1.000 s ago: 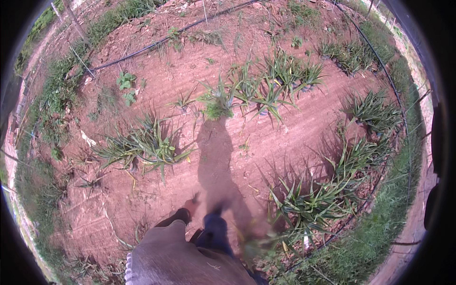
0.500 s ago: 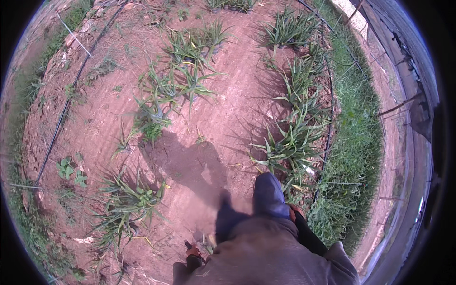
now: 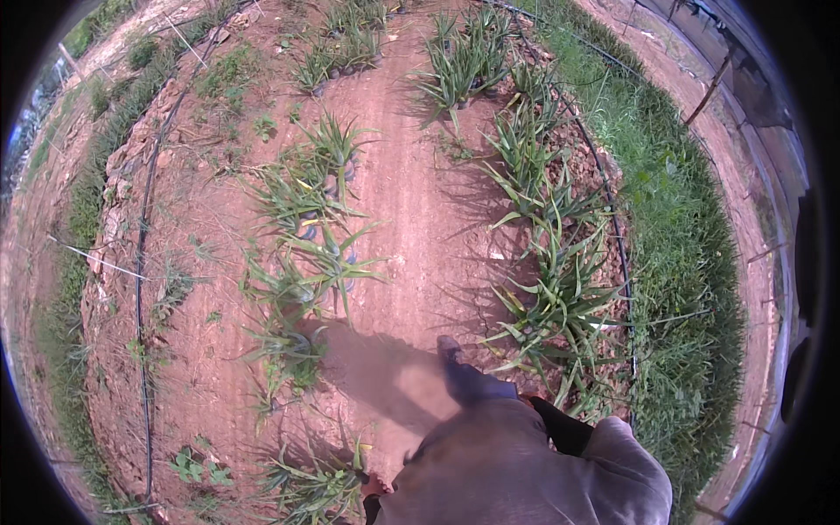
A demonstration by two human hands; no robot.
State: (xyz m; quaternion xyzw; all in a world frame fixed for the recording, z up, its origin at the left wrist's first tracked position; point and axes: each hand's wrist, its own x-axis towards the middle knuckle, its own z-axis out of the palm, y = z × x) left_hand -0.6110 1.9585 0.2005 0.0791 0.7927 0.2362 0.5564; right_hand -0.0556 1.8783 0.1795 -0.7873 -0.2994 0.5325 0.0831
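My left hand [image 3: 375, 486] hangs low beside my torso, close to a spiky aloe-like plant [image 3: 319, 486] at the lower left. It is small and partly covered by my shirt, so its fingers do not show clearly. On the right, a dark sleeve [image 3: 564, 429] runs down from my shoulder, and my right hand is almost wholly hidden behind my body. The nearest plants on that side are a cluster of similar spiky plants [image 3: 547, 306] ahead of my leg. One leg in dark trousers [image 3: 477, 381] is stretched forward, its shoe [image 3: 448, 343] on the red soil.
Potted spiky plants [image 3: 337, 254] line the left of the dirt path [image 3: 398, 201]; another row borders its right. Black hoses [image 3: 144, 306] run along both outer sides. Tall grass [image 3: 678, 332] grows at the right, with poles [image 3: 709, 92] and dark netting beyond.
I have moved forward along the path; plants have slid down the view. The leading leg has changed position. My left hand has come near the lower-left plant, and my right hand is now mostly hidden.
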